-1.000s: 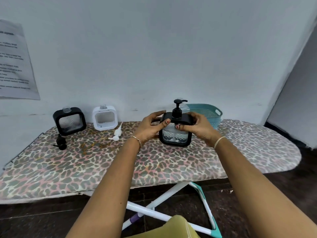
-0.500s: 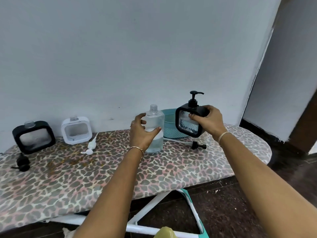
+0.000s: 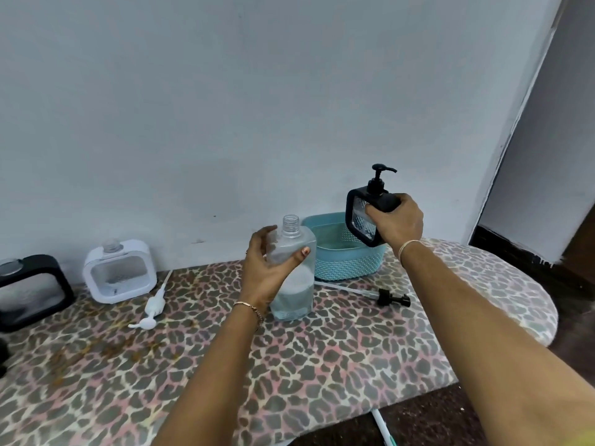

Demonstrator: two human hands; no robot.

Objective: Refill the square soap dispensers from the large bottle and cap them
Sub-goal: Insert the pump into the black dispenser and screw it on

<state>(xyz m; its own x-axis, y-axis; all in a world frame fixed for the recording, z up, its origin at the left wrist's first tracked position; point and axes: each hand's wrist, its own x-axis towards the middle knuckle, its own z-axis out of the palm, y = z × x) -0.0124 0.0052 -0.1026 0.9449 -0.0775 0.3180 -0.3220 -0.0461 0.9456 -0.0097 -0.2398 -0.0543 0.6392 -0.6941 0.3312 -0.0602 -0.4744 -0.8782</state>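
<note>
My right hand [image 3: 397, 222] grips a black square soap dispenser [image 3: 360, 217] with its black pump fitted, held tilted in the air above the teal basket [image 3: 347, 262]. My left hand [image 3: 267, 268] is wrapped around the large clear bottle [image 3: 294, 284], which stands uncapped on the board and is partly filled. A white square dispenser [image 3: 119, 272] without its pump stands at the back left. Another black square dispenser [image 3: 29, 291], also open at the top, is at the far left edge.
A white pump [image 3: 153, 309] lies beside the white dispenser. A black pump with a long tube [image 3: 391, 297] lies right of the bottle. Everything rests on a leopard-print ironing board [image 3: 322, 365] against a white wall; a doorway opens at right.
My right hand lifted the capped black dispenser off the board and carried it right, over the basket. My left hand let go of it and took the large bottle. The view swung right.
</note>
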